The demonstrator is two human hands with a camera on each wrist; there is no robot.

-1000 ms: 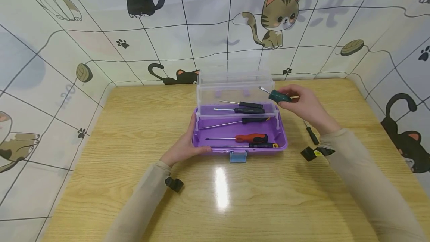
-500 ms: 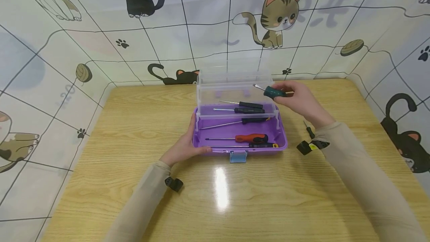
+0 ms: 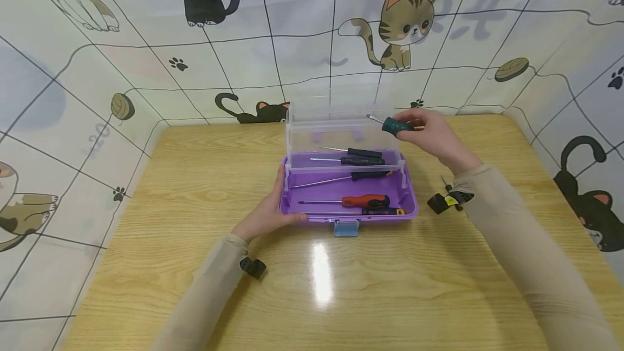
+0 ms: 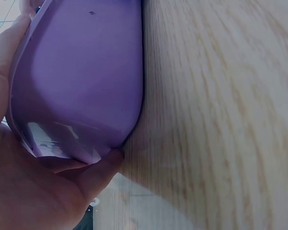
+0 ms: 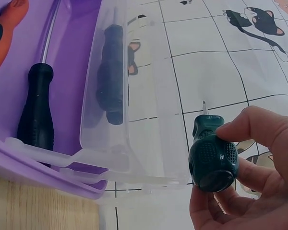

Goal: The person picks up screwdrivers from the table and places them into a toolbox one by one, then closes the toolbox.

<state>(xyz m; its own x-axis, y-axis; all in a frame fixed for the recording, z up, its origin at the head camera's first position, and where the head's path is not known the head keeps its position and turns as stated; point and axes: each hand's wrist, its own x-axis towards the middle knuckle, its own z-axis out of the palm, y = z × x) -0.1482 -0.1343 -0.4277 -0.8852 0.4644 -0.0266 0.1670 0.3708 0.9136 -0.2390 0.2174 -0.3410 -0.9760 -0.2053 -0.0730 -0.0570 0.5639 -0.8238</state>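
In the head view, my right hand pinches a stubby screwdriver by its dark green handle. Its short flat blade points left, over the right part of the raised clear lid. The right wrist view shows thumb and fingers around the green handle, beside the lid. My left hand grips the left end of a purple toolbox, thumb at its front rim. Inside lie a red screwdriver and several black-handled screwdrivers, two of them seen through the clear lid.
Right of the toolbox, a small dark screwdriver lies on the wooden table, partly hidden by the right wrist camera. A blue latch hangs at the box front. Cat-printed cloth rises behind the table.
My right hand has moved left and slightly upward in the head view, carrying the green screwdriver over the lid. The left hand and the toolbox have stayed in place.
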